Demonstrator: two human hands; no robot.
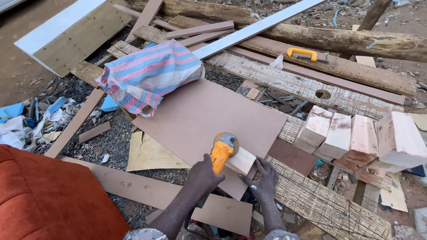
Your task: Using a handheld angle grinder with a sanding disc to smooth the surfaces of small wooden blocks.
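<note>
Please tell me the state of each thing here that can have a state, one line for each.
Left hand: gripping the grinder.
Right hand: pressing on the wood block.
Orange angle grinder: held, disc against the block.
Wood block: flat on the brown board.
Striped sack: slumped, mouth open.
Yellow clamp: lying unused.

Seen from a single head-worn camera, looking steeply down and forward over the wearer's own forearms. The left hand point(203, 175) and right hand point(263, 180) sit low at centre, close to the lens; timber and boards stretch away toward the frame's top edge.
</note>
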